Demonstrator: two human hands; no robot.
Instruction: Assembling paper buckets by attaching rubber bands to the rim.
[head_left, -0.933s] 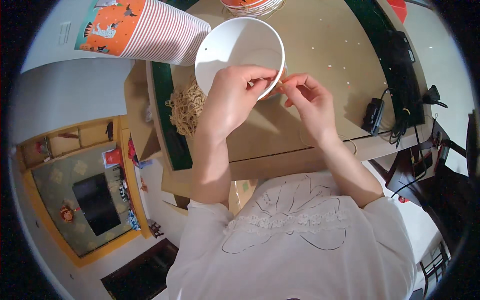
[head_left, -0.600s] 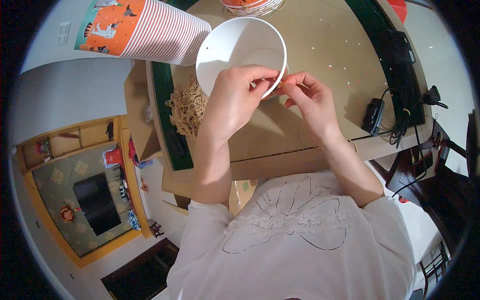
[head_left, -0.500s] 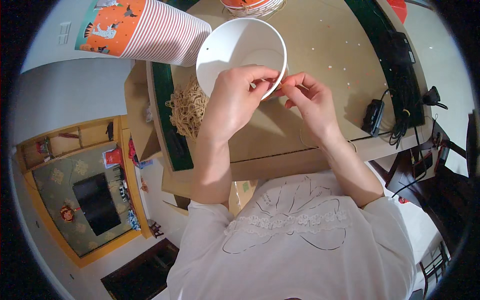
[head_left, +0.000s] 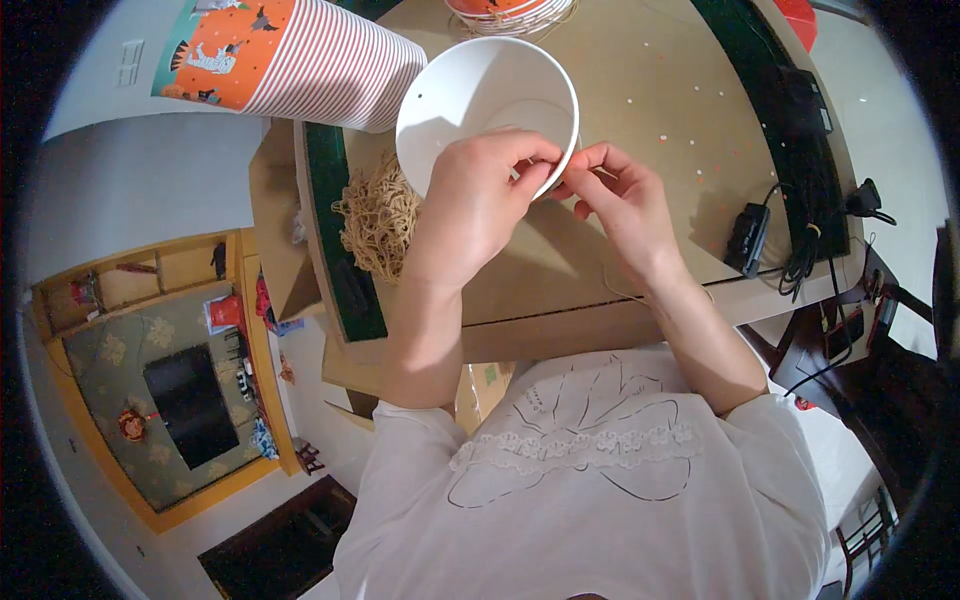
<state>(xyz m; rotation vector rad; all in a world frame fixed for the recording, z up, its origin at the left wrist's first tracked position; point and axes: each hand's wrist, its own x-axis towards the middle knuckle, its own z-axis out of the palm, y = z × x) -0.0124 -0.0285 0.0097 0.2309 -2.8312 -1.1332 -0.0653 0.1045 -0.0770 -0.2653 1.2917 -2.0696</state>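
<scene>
A white paper bucket (head_left: 490, 85) is tipped so that its mouth faces me, and a small dark hole shows in its inner wall. My left hand (head_left: 480, 195) grips the near right part of the rim, its fingertips inside the bucket. Just outside that same rim, my right hand (head_left: 625, 205) is closed in a pinch on what looks like a thin tan string (head_left: 620, 292), which trails below its wrist. The fingertips of both hands nearly meet across the rim. The string's end at the fingers is too small to make out.
Left of the bucket lies a heap of tan strings (head_left: 378, 215). A tall stack of nested orange and striped paper buckets (head_left: 330, 65) leans at the upper left. Another stack with strings (head_left: 510, 18) stands at the far edge. Black cables and an adapter (head_left: 747, 240) lie at the right. Small paper dots speckle the tabletop (head_left: 680, 220).
The bucket has shifted very slightly to the right. Both hands keep their hold at the rim, with only small finger movements.
</scene>
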